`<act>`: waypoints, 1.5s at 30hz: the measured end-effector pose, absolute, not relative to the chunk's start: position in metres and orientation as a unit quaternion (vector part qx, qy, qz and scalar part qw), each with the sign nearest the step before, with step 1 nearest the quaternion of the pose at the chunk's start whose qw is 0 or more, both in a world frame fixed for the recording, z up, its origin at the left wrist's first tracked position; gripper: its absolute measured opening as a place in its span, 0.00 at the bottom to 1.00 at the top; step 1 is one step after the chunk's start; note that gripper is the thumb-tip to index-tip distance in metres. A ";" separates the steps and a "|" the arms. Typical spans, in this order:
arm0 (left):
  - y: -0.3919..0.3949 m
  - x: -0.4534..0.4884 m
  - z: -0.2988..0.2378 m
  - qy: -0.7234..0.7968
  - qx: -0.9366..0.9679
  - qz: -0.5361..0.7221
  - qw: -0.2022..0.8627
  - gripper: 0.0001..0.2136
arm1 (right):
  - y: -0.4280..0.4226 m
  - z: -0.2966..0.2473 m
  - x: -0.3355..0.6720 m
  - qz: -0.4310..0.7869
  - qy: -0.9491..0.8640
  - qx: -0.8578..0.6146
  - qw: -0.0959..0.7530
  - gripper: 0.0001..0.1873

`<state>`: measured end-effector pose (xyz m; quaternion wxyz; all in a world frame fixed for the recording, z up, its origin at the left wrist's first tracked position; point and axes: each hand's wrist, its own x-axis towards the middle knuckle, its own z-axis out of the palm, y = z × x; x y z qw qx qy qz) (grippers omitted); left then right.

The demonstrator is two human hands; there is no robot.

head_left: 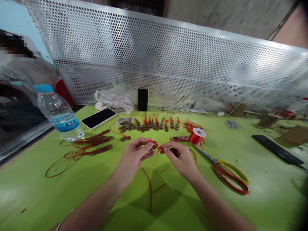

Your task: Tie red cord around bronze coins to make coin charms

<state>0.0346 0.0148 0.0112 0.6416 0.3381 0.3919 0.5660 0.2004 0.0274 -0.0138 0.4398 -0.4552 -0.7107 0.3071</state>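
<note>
My left hand (136,154) and my right hand (180,157) meet above the green table (36,199), both pinching a red cord (157,147) between their fingertips. The cord's loose ends hang down between my wrists onto the table. A small dark coin seems to sit at the pinch, partly hidden by my fingers. Behind my hands lies a row of coins tied with red cord (156,124) and a loose pile of coins (125,127).
A red cord spool (196,136) and red-and-yellow scissors (228,173) lie right of my hands. Finished coin strings (96,144) lie left, near a water bottle (59,114) and a phone (98,117). A second phone (142,99) leans on the perforated metal screen (168,64). Another person sits far left.
</note>
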 end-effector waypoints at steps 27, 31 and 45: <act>0.007 0.043 0.007 0.327 0.319 0.568 0.685 0.08 | 0.019 -0.006 0.197 0.262 -0.732 -0.418 0.469 0.05; 0.008 0.042 0.007 0.365 0.368 0.565 0.642 0.07 | 0.017 -0.004 0.197 0.223 -0.742 -0.424 0.469 0.09; 0.009 0.042 0.003 0.449 0.425 0.558 0.553 0.08 | 0.014 -0.007 0.196 0.054 -0.771 -0.361 0.522 0.06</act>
